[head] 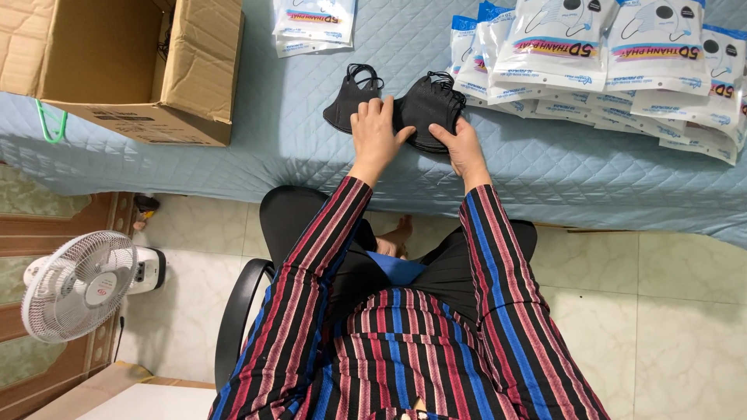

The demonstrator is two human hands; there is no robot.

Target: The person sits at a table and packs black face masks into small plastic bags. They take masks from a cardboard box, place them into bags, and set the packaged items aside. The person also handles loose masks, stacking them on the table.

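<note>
black masks [426,109] under both hands, cardboard box [124,66] open

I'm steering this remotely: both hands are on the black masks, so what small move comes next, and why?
Probably square the stack of black masks between both hands. The left hand and right hand rest on its near edge, its layers look fanned, and a single mask lies apart to the left.

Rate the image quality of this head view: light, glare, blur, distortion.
Head view: soft, even light, only faint shadows under the left hand and right hand; mild glare on the plastic packets; the black masks lose fold detail in the dark; focus is sharp, no motion blur; wide-angle bending shows at the cardboard box and fan.
</note>
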